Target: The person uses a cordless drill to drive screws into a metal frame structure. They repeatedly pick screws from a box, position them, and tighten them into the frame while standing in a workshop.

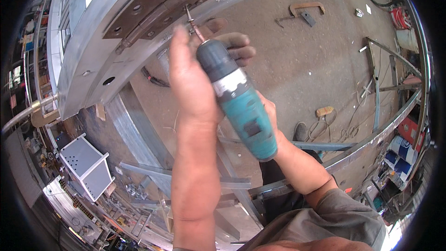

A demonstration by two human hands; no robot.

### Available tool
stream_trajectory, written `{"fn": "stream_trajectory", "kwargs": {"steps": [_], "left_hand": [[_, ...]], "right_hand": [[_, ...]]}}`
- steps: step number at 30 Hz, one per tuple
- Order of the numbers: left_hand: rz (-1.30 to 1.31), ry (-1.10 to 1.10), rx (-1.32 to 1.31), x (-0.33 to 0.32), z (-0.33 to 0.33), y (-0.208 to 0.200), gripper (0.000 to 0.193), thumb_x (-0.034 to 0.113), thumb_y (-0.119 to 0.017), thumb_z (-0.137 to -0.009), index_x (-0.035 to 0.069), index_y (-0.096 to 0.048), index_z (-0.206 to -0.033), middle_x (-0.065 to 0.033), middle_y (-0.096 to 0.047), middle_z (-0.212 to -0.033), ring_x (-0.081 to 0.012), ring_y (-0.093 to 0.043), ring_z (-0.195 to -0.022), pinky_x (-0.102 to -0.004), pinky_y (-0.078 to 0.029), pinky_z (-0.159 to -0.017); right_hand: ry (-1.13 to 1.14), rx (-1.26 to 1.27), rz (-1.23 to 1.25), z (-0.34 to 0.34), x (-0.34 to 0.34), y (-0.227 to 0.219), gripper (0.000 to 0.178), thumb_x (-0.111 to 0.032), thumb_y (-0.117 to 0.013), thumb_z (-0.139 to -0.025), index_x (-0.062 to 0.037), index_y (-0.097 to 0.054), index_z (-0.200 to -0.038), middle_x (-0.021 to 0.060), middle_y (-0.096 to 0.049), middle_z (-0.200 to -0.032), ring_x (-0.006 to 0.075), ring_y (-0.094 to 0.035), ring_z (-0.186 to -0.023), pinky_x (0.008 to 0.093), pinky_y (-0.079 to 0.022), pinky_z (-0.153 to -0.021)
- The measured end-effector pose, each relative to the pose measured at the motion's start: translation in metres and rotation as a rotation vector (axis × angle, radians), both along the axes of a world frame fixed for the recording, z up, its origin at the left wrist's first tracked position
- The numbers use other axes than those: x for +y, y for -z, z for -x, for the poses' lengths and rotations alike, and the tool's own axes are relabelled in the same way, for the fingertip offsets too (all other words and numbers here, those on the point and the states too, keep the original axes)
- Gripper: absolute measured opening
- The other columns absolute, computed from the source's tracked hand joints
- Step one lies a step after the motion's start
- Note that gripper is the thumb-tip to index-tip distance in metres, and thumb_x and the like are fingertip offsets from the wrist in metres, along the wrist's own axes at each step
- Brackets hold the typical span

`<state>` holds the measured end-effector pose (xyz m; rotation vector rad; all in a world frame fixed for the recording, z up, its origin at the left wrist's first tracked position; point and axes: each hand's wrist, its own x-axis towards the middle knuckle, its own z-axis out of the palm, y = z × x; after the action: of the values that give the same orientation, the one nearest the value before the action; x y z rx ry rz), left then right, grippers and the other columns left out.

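Observation:
A teal and black cordless drill slants across the middle, with a thin bit in its chuck. The bit's tip is beside a hole in the long brown steel hinge, which lies along a pale metal frame. My right hand is closed on the drill from behind; its grip is mostly hidden by the tool body. Beside and behind the chuck, my left hand has its thumb stretched toward the hinge and blurred. Its fingers show apart on the chuck's other side, loosely bent. Whether the palm touches the drill is hidden.
A rusty C-clamp lies on the brown floor. Steel bars form a frame at the right and below me. A grey box with a white frame stands at lower left. Cable trails over the floor near my shoe.

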<state>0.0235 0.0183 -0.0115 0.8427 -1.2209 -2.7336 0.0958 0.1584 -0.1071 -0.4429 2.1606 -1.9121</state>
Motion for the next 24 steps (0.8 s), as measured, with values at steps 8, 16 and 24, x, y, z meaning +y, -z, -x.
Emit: {"fn": "stream_trajectory", "kwargs": {"steps": [8, 16, 24], "left_hand": [[-0.093, 0.011, -0.003, 0.007, -0.011, 0.0, 0.067, 0.067, -0.037, -0.102, 0.005, -0.051, -0.122, -0.0197, -0.071, -0.092, -0.0257, -0.072, -0.073, -0.0351, -0.058, -0.068], [0.189, 0.264, 0.004, 0.021, -0.054, 0.002, 0.069, 0.063, -0.063, -0.092, 0.002, -0.056, -0.124, -0.0159, -0.071, -0.107, -0.0215, -0.069, -0.095, -0.0372, -0.056, -0.088], [0.202, 0.346, -0.012, 0.014, -0.055, 0.005, 0.044, 0.042, -0.068, -0.087, 0.002, -0.064, -0.104, -0.0099, -0.068, -0.097, -0.018, -0.066, -0.089, -0.0331, -0.053, -0.083]], "right_hand": [[0.0, 0.073, -0.075, 0.006, 0.004, -0.007, 0.054, -0.015, -0.084, -0.074, -0.0011, -0.065, -0.122, 0.016, -0.074, -0.103, 0.035, -0.073, -0.092, 0.0415, -0.058, -0.081], [-0.041, -0.125, 0.038, 0.007, 0.008, -0.01, 0.054, -0.017, -0.084, -0.076, -0.0046, -0.064, -0.125, 0.014, -0.074, -0.103, 0.032, -0.073, -0.093, 0.0405, -0.058, -0.082], [-0.019, 0.139, -0.07, 0.01, 0.003, -0.004, 0.048, -0.016, -0.079, -0.081, -0.0045, -0.063, -0.125, 0.0169, -0.071, -0.109, 0.036, -0.072, -0.099, 0.0421, -0.058, -0.083]]}}
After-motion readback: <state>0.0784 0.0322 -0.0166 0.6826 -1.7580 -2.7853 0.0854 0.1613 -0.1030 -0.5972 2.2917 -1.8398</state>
